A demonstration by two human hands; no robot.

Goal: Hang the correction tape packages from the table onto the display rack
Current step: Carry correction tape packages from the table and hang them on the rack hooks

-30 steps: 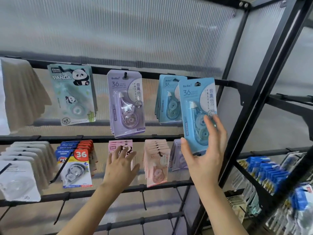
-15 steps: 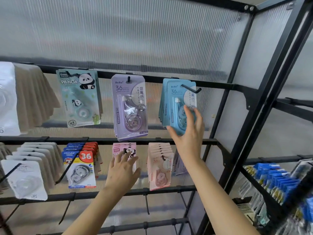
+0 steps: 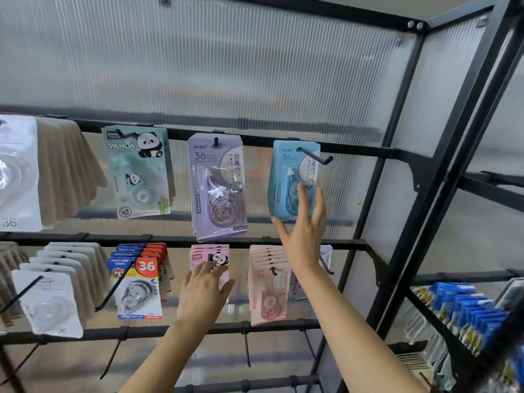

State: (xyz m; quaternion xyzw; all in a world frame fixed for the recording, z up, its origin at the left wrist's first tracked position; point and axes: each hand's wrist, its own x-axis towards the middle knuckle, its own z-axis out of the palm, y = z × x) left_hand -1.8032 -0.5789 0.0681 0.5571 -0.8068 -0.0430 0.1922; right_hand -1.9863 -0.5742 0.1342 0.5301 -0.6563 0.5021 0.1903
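A blue correction tape package hangs at the front of a blue stack on a black hook of the display rack's upper rail. My right hand is raised just below and in front of it, fingers straight and spread, holding nothing; its fingertips overlap the package's lower right corner. My left hand is lower, fingers extended against the pink panda packages on the middle rail.
Purple packages and green panda packages hang left of the blue ones. The middle row holds white, red-blue and pink packs. Black hooks jut forward at the bottom. A black frame post and a rack of blue items stand right.
My right hand carried the blue package to the hook, slid it on and let go; it now hovers open below it. My left hand stayed on the pink packages.
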